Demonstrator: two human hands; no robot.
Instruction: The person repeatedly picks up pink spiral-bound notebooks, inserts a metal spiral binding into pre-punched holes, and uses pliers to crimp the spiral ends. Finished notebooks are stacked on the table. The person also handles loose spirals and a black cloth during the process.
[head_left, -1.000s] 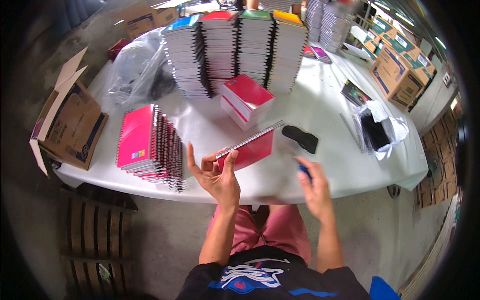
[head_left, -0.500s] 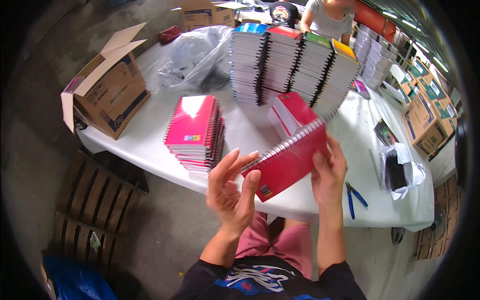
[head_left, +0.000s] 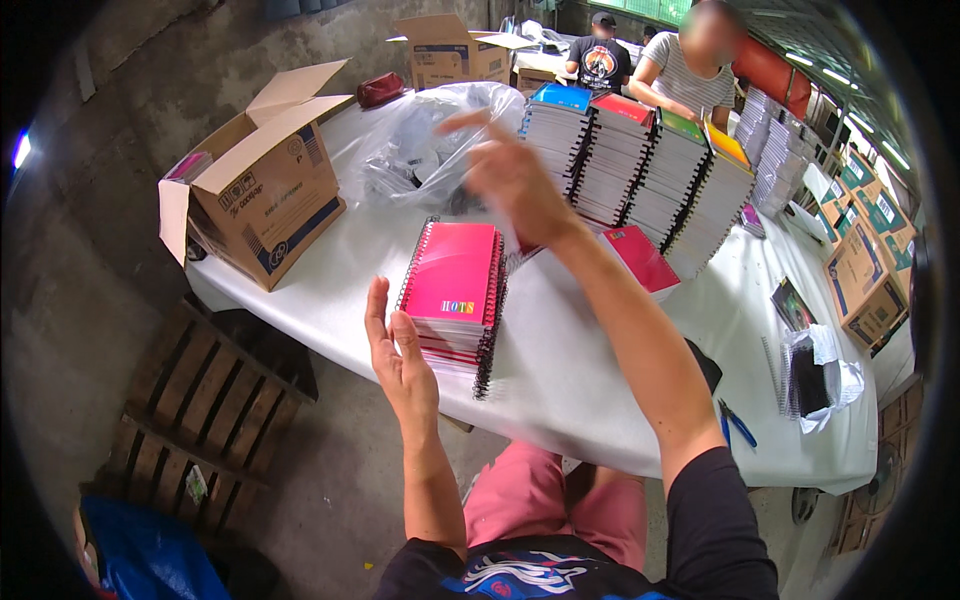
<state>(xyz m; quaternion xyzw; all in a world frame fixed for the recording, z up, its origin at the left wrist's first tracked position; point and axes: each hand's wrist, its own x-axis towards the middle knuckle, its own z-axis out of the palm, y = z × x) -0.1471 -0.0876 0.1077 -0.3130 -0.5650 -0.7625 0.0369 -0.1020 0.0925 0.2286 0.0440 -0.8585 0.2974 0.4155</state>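
My left hand is open beside the pink notebook stack on the surface; my right hand hovers open, blurred, above

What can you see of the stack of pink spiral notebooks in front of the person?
The stack of pink spiral notebooks lies flat on the white table, near its front edge. The top cover is bright pink with a small coloured print near its lower edge. Dark wire spirals run down both long sides, so the notebooks seem to be stacked in alternating directions. The pile looks fairly even. The left hand is open beside its near left corner, apparently not touching it; the right hand is raised above and behind it.
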